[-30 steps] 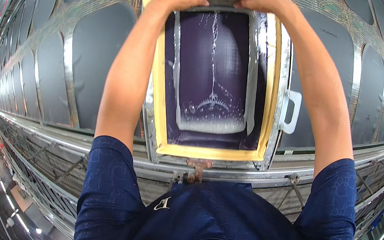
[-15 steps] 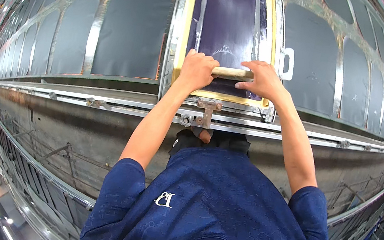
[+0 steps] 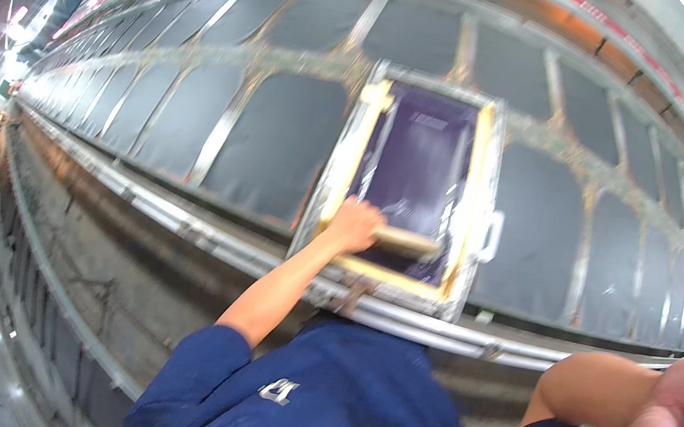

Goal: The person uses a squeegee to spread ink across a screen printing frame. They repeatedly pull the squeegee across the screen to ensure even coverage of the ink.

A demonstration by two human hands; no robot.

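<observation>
My left hand (image 3: 354,224) is closed round the left end of a wooden-handled squeegee (image 3: 407,241). The squeegee lies crosswise near the close end of a screen-printing frame (image 3: 491,165). Dark purple mesh (image 3: 416,167) fills the frame, and yellow tape lines its inner edges. My right hand (image 3: 665,421) is raised at the far right rim of the view, very near the camera and away from the squeegee. A thumb or finger points down there; the other fingers are cut off or hidden.
Rows of dark grey panels (image 3: 278,138) stretch along the long table on both sides of the frame. A white handle (image 3: 490,237) sticks out from the frame's right side. A metal rail (image 3: 464,342) runs along the table's near edge, between my body and the frame.
My right hand has let go of the squeegee and swung up to the right, close to the camera. My left hand still grips the handle. The whole view has tilted and shifted.
</observation>
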